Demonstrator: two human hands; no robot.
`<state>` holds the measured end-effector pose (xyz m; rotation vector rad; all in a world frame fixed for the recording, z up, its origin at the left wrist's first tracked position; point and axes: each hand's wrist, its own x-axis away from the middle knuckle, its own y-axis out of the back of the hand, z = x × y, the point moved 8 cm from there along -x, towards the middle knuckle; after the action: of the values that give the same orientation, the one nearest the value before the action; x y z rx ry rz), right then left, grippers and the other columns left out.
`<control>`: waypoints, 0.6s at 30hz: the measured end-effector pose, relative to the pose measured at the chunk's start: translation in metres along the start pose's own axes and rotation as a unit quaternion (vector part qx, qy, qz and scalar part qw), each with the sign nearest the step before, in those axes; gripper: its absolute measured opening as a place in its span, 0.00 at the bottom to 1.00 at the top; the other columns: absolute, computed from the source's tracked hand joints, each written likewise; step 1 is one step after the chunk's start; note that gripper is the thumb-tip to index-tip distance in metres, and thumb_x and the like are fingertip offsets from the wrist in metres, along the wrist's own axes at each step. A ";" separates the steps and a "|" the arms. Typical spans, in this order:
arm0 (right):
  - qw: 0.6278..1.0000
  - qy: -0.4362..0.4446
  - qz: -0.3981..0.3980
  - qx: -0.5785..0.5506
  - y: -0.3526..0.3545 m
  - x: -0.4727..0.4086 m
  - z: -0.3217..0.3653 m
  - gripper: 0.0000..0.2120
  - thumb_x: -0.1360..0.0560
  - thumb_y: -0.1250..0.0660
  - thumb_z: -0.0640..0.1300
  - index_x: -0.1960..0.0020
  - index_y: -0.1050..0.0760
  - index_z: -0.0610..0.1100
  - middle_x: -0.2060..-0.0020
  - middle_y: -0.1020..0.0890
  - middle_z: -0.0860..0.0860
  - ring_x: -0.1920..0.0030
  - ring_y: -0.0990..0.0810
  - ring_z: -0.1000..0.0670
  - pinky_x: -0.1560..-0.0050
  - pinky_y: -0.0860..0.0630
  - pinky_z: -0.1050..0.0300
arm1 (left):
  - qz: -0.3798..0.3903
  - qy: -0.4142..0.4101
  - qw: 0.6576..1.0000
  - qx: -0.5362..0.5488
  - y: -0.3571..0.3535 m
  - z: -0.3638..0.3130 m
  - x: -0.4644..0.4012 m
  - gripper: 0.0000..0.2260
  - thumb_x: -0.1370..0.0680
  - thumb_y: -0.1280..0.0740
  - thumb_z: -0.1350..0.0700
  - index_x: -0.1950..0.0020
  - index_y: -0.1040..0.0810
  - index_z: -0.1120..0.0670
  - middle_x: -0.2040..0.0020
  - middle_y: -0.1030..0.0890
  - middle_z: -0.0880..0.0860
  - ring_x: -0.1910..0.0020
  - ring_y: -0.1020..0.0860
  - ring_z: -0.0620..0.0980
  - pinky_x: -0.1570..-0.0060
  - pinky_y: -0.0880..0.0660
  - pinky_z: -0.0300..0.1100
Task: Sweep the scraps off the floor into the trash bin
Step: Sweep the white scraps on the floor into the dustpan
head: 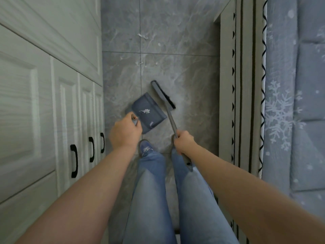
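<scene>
Left hand (125,132) fingers curled round handle of flat blue-grey plastic dustpan (149,113); few torn white paper scraps (145,111) lie in pan. Right hand (183,142) fist wrapped round slim grey shaft of long-handled broom (163,95), black bristles along narrow head, just beside pan. More small white scraps (143,36) scattered farther off on glossy grey marbled floor tiles (184,71). White panelled cabinet doors (44,103) left; snowflake-quilted bed (295,103) right.
</scene>
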<state>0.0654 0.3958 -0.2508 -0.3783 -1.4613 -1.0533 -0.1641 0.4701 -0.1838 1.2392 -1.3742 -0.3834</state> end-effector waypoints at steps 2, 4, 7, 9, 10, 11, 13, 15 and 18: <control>0.999 0.020 0.009 -0.026 -0.024 0.020 -0.013 0.14 0.23 0.40 0.39 0.39 0.23 0.43 0.54 0.20 0.39 0.48 0.20 0.34 0.44 0.22 0.43 | 0.006 -0.005 1.000 0.004 -0.001 0.000 0.000 0.07 0.21 0.39 0.49 0.52 0.24 0.50 0.58 0.20 0.58 0.61 0.24 0.59 0.65 0.28 0.47; 0.998 0.025 0.007 -0.054 -0.039 0.043 -0.032 0.15 0.21 0.40 0.43 0.35 0.25 0.46 0.57 0.21 0.43 0.48 0.19 0.36 0.46 0.22 0.48 | 0.011 -0.014 1.000 0.006 -0.001 0.000 -0.001 0.07 0.21 0.38 0.49 0.52 0.24 0.50 0.58 0.20 0.59 0.63 0.26 0.58 0.66 0.31 0.46; 0.991 0.004 -0.012 -0.136 -0.053 0.062 -0.067 0.19 0.20 0.41 0.46 0.30 0.29 0.51 0.58 0.24 0.49 0.54 0.21 0.44 0.51 0.23 0.51 | 0.020 -0.040 0.999 0.004 0.001 -0.003 -0.004 0.07 0.21 0.38 0.50 0.50 0.23 0.51 0.58 0.20 0.59 0.60 0.23 0.60 0.66 0.30 0.46; 0.978 -0.029 -0.051 -0.200 -0.049 0.064 -0.089 0.20 0.20 0.42 0.43 0.29 0.29 0.51 0.62 0.24 0.49 0.58 0.24 0.46 0.57 0.25 0.52 | 0.044 -0.086 0.995 -0.026 0.002 -0.013 -0.007 0.07 0.20 0.38 0.49 0.50 0.23 0.51 0.58 0.20 0.58 0.58 0.21 0.61 0.64 0.28 0.46; 0.967 -0.057 -0.066 -0.238 -0.045 0.065 -0.102 0.20 0.20 0.42 0.42 0.29 0.29 0.52 0.64 0.25 0.49 0.61 0.25 0.46 0.61 0.26 0.53 | 0.064 -0.126 0.988 -0.057 0.000 -0.024 -0.008 0.07 0.20 0.38 0.49 0.50 0.23 0.50 0.58 0.20 0.58 0.57 0.21 0.61 0.64 0.29 0.46; 0.954 -0.086 -0.077 -0.277 -0.039 0.066 -0.116 0.20 0.20 0.42 0.43 0.29 0.29 0.52 0.66 0.26 0.48 0.65 0.25 0.46 0.64 0.26 0.54 | 0.084 -0.173 0.977 -0.090 -0.004 -0.038 -0.008 0.08 0.20 0.38 0.48 0.50 0.23 0.49 0.58 0.20 0.57 0.57 0.21 0.61 0.64 0.30 0.45; 0.931 -0.133 -0.095 -0.327 -0.029 0.063 -0.140 0.21 0.19 0.43 0.42 0.26 0.34 0.49 0.64 0.24 0.45 0.68 0.26 0.47 0.69 0.27 0.56 | 0.107 -0.240 0.956 -0.128 -0.010 -0.059 -0.008 0.09 0.20 0.38 0.46 0.49 0.22 0.48 0.57 0.19 0.57 0.57 0.20 0.60 0.64 0.28 0.45; 0.918 -0.170 -0.124 -0.336 -0.015 0.056 -0.166 0.24 0.20 0.42 0.41 0.24 0.37 0.46 0.56 0.20 0.41 0.64 0.24 0.45 0.64 0.23 0.53 | 0.117 -0.276 0.945 -0.133 -0.020 -0.081 -0.008 0.09 0.21 0.37 0.46 0.50 0.22 0.48 0.57 0.18 0.57 0.56 0.20 0.61 0.62 0.26 0.46; 0.905 -0.217 -0.157 -0.330 0.007 0.044 -0.195 0.25 0.22 0.40 0.41 0.25 0.35 0.43 0.52 0.18 0.37 0.66 0.23 0.43 0.63 0.21 0.51 | 0.118 -0.292 0.939 -0.139 -0.035 -0.106 -0.001 0.09 0.20 0.37 0.47 0.49 0.22 0.50 0.55 0.18 0.58 0.55 0.20 0.62 0.64 0.32 0.44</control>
<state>0.1817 0.2334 -0.2370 -0.9304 -1.5473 -1.8186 -0.0578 0.5030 -0.1852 0.7352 -1.8714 -0.7894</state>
